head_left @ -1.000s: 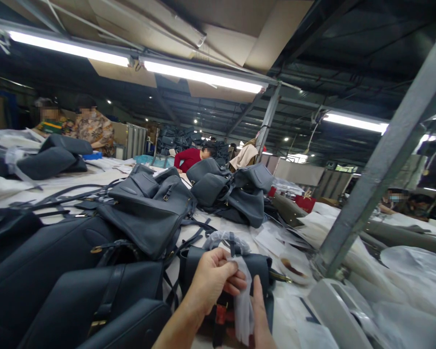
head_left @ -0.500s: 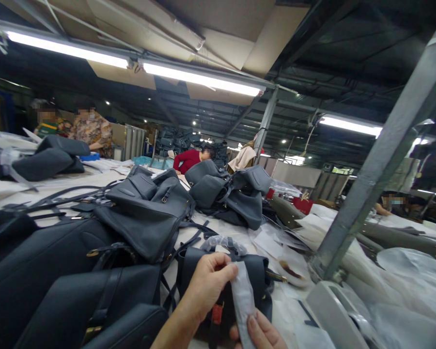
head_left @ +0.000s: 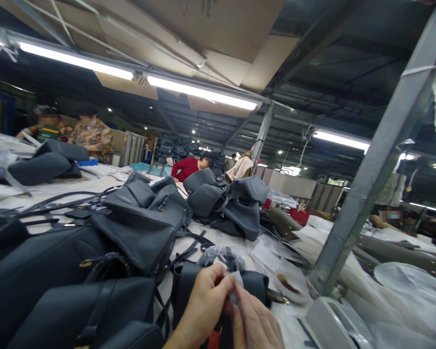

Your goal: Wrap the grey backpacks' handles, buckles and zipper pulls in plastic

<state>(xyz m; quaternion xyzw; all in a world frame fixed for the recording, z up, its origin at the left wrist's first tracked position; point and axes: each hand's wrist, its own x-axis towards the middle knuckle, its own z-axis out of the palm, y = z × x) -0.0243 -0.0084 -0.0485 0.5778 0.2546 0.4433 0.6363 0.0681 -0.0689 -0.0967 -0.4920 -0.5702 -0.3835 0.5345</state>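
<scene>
Pinching a narrow strip of whitish translucent film (head_left: 235,292) between them, the left hand (head_left: 203,306) and the right hand (head_left: 258,324) are seen close together at the bottom centre of the frame, curled inward and clenched on it rather than released. The strip's long axis is held roughly upright, and most of it is hidden by the fingers, so neither hand can be called nearer to it. Directly beyond and just under the hands, a dark slate-grey leather handbag (head_left: 256,285) is laid on the white-covered tabletop (head_left: 51,194), with clear plastic wrap (head_left: 221,255) bunched around its top strap and a small red tag (head_left: 214,341) showing below the hands. Brass-coloured hardware (head_left: 278,298) is seen at the bag's right edge. More dark grey leather handbags (head_left: 138,232) are heaped to the left, and white paper sheets (head_left: 267,257) are spread to the right, near a grey steel post (head_left: 370,179). A co-worker in a red top (head_left: 185,168) is seen far off at upper centre.
</scene>
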